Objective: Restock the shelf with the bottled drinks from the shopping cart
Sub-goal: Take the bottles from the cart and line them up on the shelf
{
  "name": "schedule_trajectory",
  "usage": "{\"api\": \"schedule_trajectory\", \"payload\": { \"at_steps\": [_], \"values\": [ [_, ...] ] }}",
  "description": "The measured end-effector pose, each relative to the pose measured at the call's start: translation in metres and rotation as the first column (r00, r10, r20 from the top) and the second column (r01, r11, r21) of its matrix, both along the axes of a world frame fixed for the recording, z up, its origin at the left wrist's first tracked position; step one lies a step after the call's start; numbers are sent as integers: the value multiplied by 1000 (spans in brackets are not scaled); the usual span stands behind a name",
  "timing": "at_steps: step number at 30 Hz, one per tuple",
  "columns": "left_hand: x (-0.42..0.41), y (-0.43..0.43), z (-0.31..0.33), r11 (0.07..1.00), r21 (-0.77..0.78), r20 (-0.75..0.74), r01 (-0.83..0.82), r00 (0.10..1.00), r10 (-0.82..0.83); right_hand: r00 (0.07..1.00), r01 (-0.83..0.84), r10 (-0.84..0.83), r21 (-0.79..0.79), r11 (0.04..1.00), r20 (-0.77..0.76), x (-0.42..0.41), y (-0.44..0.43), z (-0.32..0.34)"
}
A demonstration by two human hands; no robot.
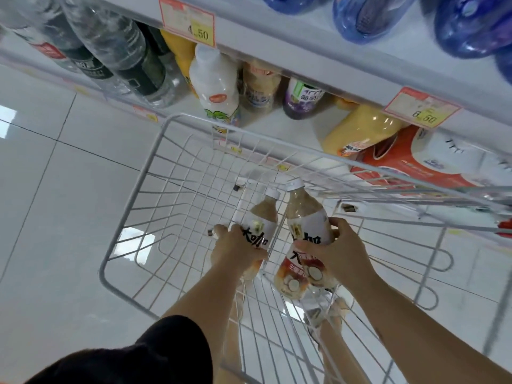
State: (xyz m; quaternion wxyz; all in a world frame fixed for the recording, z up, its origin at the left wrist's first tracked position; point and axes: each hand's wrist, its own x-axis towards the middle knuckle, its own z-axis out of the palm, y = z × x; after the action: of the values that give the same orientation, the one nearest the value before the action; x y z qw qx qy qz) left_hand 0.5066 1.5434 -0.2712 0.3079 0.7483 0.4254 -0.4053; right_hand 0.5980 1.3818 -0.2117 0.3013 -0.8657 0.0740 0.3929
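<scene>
Over the white wire shopping cart (133, 206) I hold two beige bottled drinks with white caps. My left hand (235, 250) grips the left bottle (263, 214) round its labelled middle. My right hand (335, 253) grips the right bottle (302, 217), whose red and white label shows below my fingers. Both bottles point cap-first toward the shelf (279, 126). That shelf holds a white bottle (213, 87), a beige bottle (260, 87) of the same kind, and a purple-labelled bottle (302, 101).
Clear water bottles (116, 48) stand at the shelf's left and a yellow juice bottle (360, 128) with an orange and white pack (421, 162) at its right. Blue jugs (368, 15) sit on the shelf above. Price tags (188, 20) hang on the edge. White floor tiles (55, 189) lie left.
</scene>
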Motion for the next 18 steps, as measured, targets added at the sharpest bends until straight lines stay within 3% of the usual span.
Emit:
{"api": "schedule_trajectory", "payload": {
  "at_steps": [7,12,18],
  "values": [
    [8,15,40,998,8,121,62,991,-63,997,49,-46,49,998,-60,0,0,35],
    [9,20,139,979,-172,311,-112,937,161,987,145,-132,146,979,-93,2,-4,111],
    [11,19,279,971,-219,502,-100,841,200,973,230,-217,316,921,-76,2,-22,229]
  ]
}}
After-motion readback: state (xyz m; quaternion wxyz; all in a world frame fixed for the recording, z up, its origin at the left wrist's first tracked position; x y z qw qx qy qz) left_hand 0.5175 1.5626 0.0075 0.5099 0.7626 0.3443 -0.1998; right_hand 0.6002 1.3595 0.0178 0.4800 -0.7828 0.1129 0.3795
